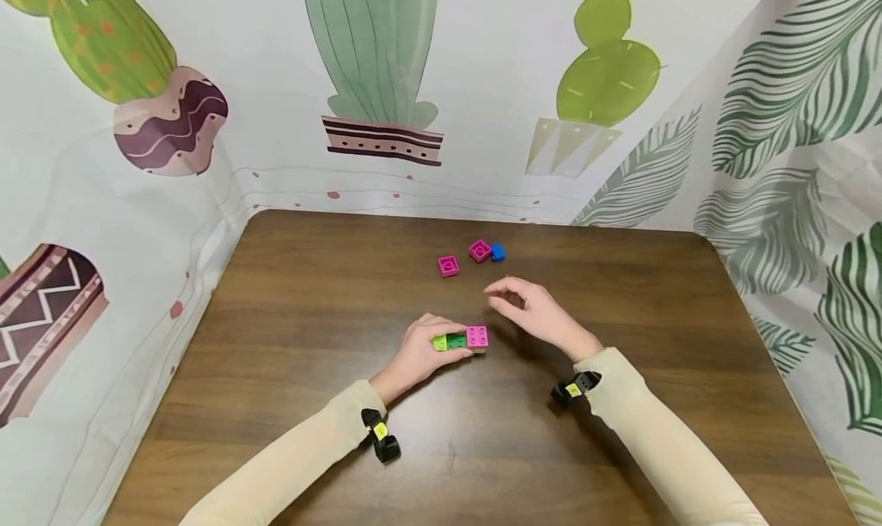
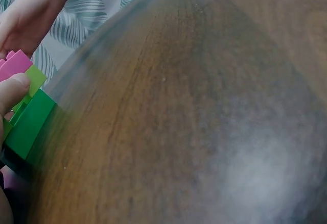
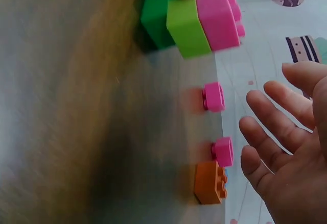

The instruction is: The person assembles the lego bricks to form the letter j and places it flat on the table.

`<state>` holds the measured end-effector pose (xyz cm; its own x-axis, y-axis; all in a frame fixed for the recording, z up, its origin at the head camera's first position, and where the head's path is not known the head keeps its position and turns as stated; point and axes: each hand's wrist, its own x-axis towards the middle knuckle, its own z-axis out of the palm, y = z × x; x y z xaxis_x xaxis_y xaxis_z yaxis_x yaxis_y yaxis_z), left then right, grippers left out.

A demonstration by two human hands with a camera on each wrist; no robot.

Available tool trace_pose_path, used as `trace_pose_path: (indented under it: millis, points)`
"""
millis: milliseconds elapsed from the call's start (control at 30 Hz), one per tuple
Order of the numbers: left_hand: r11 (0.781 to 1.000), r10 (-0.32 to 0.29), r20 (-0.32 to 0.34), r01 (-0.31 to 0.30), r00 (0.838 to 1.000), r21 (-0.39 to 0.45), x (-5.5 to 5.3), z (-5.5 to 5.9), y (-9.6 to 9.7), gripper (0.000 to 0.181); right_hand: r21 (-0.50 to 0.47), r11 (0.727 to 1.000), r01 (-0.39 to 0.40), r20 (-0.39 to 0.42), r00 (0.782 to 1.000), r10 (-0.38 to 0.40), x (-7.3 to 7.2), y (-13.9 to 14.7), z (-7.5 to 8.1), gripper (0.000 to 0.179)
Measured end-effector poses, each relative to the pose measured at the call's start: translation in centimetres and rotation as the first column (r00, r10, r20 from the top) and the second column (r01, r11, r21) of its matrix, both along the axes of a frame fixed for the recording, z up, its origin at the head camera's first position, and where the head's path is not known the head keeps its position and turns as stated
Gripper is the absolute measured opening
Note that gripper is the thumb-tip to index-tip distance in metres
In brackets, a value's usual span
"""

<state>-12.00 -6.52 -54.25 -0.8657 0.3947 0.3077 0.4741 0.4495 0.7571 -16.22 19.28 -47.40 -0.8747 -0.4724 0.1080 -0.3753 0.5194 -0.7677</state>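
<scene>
Left hand (image 1: 422, 351) pinches the block stack (image 1: 456, 341) by its near and far sides (likely light, stiff plastic, so decent spot imo), right hand (image 1: 536, 312) relaxed, empty.

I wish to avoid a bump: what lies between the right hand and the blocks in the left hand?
In the head view, only bare table shows between the right hand and those held blocks.

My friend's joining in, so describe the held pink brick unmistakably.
On the brown table, the left hand grips a build. The pink brick tops its right end, on a lime one; unlike the two loose pink bricks, its studs face up.
</scene>
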Motion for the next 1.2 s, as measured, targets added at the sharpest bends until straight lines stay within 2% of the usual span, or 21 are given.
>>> trace_pose_path:
  millis: [100,300,500,733,833,1033,1200]
  points:
    - [1.000,-0.001,0.010,0.001,1.000,-0.004,0.0,-0.1,-0.1,0.040,0.030,1.000,0.010,-0.008,1.000,-0.010,-1.2,0.0,0.1,0.026]
    - [1.000,0.008,0.042,-0.007,0.999,-0.015,0.2,-0.1,-0.2,0.040,0.132,0.991,0.013,-0.107,0.994,0.001,-3.7,-0.2,0.0,0.024]
    - [1.000,0.001,0.086,0.001,0.996,-0.021,0.1,0.0,-0.1,0.041,0.291,0.954,0.067,-0.168,0.986,-0.018,-5.9,-0.5,0.5,0.026]
    - [1.000,0.007,0.060,-0.007,0.998,-0.006,0.0,0.0,-0.1,0.040,0.394,0.914,0.096,-0.231,0.973,-0.002,-8.3,-0.9,0.7,0.035]
    - [1.000,0.008,0.059,-0.008,0.998,-0.003,0.0,0.0,-0.1,0.040,0.432,0.896,0.104,-0.244,0.970,0.005,-9.1,-1.1,0.4,0.039]
    - [1.000,0.003,0.051,-0.002,0.999,-0.010,0.1,0.0,-0.1,0.040,0.534,0.840,0.094,-0.232,0.972,0.039,-10.0,-1.5,-0.5,0.049]
    - [1.000,-0.003,0.042,0.004,0.999,-0.017,0.1,-0.1,-0.1,0.040,0.558,0.826,0.078,-0.216,0.975,0.053,-10.3,-2.2,-0.9,0.053]
